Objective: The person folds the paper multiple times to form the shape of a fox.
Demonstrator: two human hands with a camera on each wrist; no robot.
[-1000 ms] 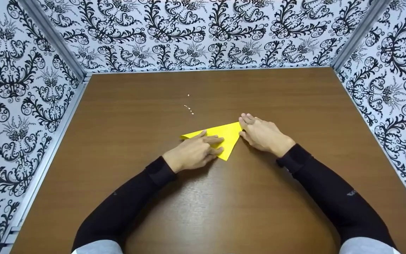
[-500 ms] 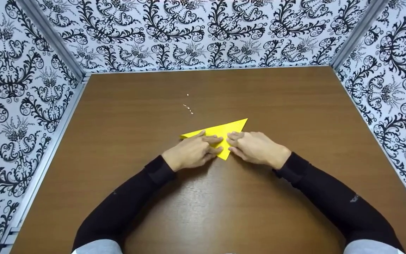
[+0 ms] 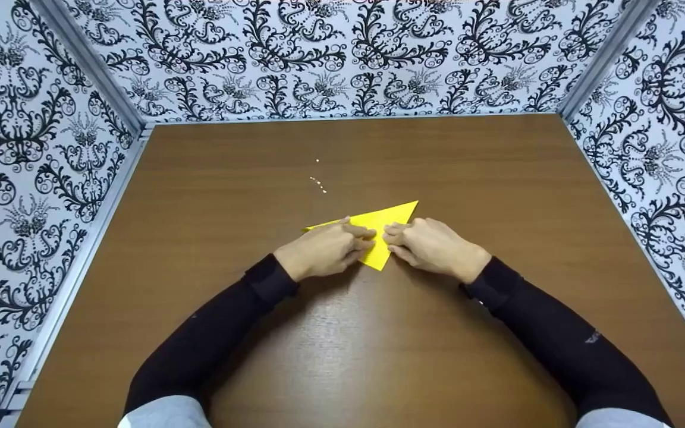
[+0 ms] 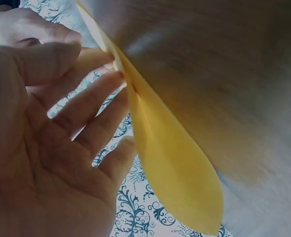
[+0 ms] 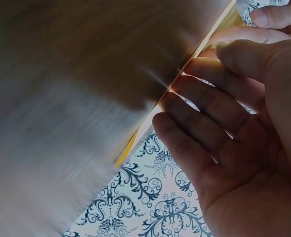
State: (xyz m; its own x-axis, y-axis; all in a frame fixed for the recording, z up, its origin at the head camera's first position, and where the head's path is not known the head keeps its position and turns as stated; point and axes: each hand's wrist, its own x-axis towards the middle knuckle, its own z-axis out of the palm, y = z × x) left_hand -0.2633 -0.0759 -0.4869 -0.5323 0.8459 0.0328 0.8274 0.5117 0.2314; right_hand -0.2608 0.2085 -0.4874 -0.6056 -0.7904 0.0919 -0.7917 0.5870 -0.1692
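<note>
The folded yellow paper (image 3: 387, 215) is laid on the table (image 3: 330, 356), its left part largely hidden by the left hand (image 3: 326, 246). It is pressed by that hand's extended fingers and the right hand's (image 3: 431, 245), nearly straight; nothing is gripped. Both forearms are angled inward.

One paper (image 3: 387, 218) — two grips (image 3: 324, 248) (image 3: 433, 246)
</note>
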